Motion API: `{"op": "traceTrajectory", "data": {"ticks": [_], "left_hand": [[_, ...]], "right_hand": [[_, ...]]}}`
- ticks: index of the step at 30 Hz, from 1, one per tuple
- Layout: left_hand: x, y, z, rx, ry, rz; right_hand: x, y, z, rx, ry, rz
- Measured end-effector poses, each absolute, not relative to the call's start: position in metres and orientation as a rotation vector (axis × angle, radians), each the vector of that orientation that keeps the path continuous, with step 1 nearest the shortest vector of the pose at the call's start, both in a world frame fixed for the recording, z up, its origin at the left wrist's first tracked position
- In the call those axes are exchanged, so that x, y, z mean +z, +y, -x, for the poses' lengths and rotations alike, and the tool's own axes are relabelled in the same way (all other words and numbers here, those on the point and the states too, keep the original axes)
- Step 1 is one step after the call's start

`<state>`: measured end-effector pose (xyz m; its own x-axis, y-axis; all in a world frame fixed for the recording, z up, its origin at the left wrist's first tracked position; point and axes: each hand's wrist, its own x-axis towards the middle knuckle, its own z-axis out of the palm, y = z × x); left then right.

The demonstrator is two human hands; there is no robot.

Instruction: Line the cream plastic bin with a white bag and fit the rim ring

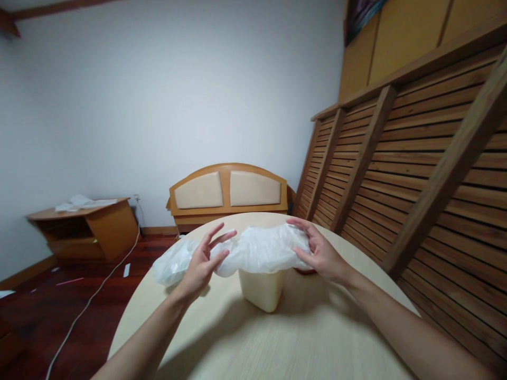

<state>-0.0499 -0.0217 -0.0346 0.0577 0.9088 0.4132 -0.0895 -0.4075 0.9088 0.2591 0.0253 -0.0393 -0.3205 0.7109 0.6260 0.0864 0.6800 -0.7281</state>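
Note:
A crumpled white plastic bag (265, 248) stretches sideways between my hands, over the top of a cream plastic bin (261, 290) on the table. My left hand (204, 261) has the bag's left end between thumb and forefinger, with its other fingers spread. At the opposite end, my right hand (317, 250) holds the bag between its thumb and fingers. The bag hides the bin's rim and opening. Left of my left hand lies another clear-white plastic bag (172, 262). A reddish-brown object, mostly hidden, shows beneath the bag near my right hand.
The round pale table (317, 338) carries these things. Slatted wooden panels (396, 174) lean along the right side. Behind the table stands a padded headboard (227, 192). A low cabinet (106, 232) with papers stands left, and a white cable (91, 303) crosses the floor.

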Motion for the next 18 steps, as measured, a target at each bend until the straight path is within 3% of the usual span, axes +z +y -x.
{"op": "traceTrajectory", "data": {"ticks": [6,12,18], "left_hand": [[-0.035,-0.018,0.058,1.766,0.975,-1.645],[-0.02,-0.011,0.046,1.443,0.925,-1.978],[-0.014,0.012,0.021,1.464,0.99,-2.111]], "right_hand": [[-0.039,0.02,-0.273,0.537,-1.751,0.706],[-0.004,0.017,-0.258,0.434,-2.087,0.747],[0.024,0.026,-0.218,0.402,-2.55,0.779]]}}
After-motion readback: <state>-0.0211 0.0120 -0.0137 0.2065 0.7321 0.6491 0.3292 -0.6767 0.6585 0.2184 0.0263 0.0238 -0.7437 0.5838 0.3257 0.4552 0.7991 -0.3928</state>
